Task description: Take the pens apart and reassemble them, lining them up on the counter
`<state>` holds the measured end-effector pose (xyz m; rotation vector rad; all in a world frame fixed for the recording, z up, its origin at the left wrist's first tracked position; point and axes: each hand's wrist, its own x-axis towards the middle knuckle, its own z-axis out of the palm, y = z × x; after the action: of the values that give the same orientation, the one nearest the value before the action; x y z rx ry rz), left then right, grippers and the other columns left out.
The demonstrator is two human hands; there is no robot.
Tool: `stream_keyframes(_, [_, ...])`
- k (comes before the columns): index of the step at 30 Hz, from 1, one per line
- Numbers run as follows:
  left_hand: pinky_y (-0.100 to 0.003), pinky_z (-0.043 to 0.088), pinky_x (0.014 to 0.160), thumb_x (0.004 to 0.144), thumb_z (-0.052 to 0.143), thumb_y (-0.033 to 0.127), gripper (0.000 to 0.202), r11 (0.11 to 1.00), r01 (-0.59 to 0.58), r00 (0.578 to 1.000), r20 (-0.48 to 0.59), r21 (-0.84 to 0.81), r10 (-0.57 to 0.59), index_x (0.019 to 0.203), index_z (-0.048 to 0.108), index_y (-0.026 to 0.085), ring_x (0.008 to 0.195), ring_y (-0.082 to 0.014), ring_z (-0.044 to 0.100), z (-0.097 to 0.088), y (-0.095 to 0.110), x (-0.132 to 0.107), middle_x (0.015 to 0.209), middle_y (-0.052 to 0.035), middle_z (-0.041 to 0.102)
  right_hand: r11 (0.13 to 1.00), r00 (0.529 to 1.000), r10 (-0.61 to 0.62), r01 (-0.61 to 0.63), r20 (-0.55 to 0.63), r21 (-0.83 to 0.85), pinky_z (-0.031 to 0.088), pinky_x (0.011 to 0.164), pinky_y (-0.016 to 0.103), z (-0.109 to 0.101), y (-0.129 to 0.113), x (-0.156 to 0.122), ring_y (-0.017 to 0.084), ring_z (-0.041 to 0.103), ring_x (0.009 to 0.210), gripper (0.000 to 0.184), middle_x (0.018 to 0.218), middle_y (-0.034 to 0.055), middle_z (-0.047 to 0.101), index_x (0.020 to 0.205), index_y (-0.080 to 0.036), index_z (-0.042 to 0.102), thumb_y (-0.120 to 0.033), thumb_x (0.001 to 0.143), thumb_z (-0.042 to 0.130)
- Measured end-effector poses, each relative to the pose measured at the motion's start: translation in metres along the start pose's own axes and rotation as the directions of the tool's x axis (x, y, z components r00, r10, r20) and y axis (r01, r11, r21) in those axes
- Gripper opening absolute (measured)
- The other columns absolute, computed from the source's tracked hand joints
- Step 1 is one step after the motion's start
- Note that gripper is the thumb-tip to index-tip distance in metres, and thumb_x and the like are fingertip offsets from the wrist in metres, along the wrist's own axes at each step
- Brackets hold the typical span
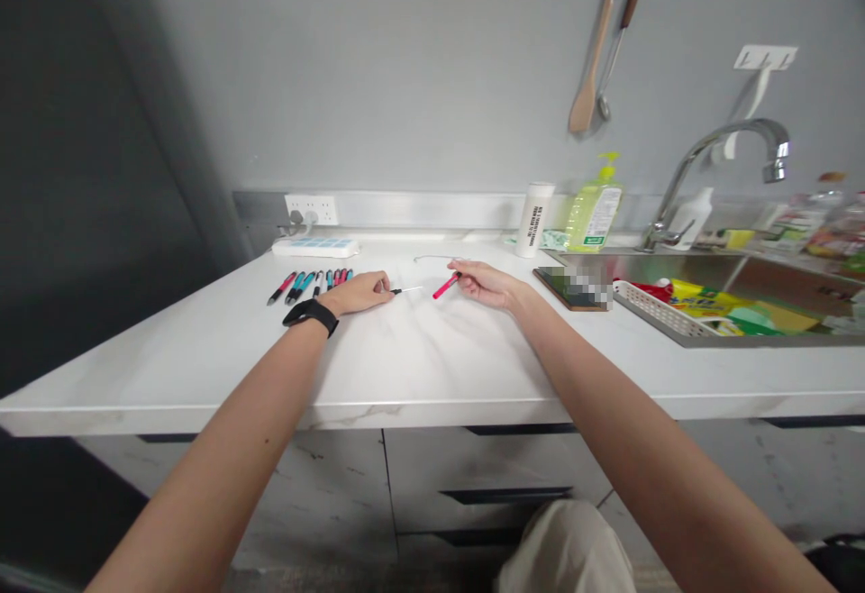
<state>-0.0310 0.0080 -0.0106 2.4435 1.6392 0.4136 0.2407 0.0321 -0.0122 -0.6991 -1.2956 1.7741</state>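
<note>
While the right hand [485, 285] pinches one pink pen [446, 286] in its fingertips, the curled left hand [358, 294] grips one thin black-and-silver tool [405, 290], just beside a row of about eight pens [314, 285] on the white counter [405, 368].

A slim pink pen barrel [446, 286] tilts just beside a thin black-and-silver refill [406, 290], it seems.

Probably marble counter [432, 359], row of pens [302, 287]
</note>
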Motion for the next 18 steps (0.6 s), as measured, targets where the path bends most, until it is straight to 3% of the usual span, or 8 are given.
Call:
stream_keyframes(4, [-0.025,0.038,0.063,0.075,0.047,0.044,0.029,1.000,-0.001,1.000,0.005,-0.006,0.001,0.089,0.054,0.020,0.071,-0.0172,0.054,-0.0004,-0.0001,-0.0006,0.080,-0.0027,0.059,1.000,1.000,0.002,-0.002,-0.011,-0.015,0.052,0.055,0.011,0.0011,-0.0008,-0.0007,0.004,0.061,0.055,0.011,0.069,-0.0003,0.064,0.085,-0.013,0.059,-0.004,0.079,0.063])
stream_keyframes(9, [-0.025,0.038,0.062,0.075,0.048,0.044,0.029,1.000,0.002,1.000,0.006,-0.003,-0.002,0.089,0.054,0.020,0.072,-0.0169,0.054,-0.0001,-0.0016,-0.0003,0.082,-0.0022,0.059,0.998,0.999,0.041,-0.041,0.008,-0.039,0.054,0.054,0.012,-0.0002,0.0005,0.0012,0.005,0.062,0.054,0.012,0.069,0.0003,0.065,0.088,-0.011,0.057,-0.001,0.082,0.058])
stream_keyframes(18, [-0.026,0.038,0.063,0.075,0.048,0.045,0.030,1.000,-0.001,1.000,0.002,0.003,0.001,0.090,0.056,0.020,0.073,-0.0175,0.055,-0.0003,-0.0017,-0.0003,0.083,-0.0029,0.061,0.995,0.996,0.076,-0.073,0.044,-0.065,0.057,0.062,0.017,-0.0006,-0.0004,-0.0018,0.010,0.068,0.066,0.030,0.075,0.0015,0.065,0.094,-0.013,0.055,0.005,0.072,0.065])
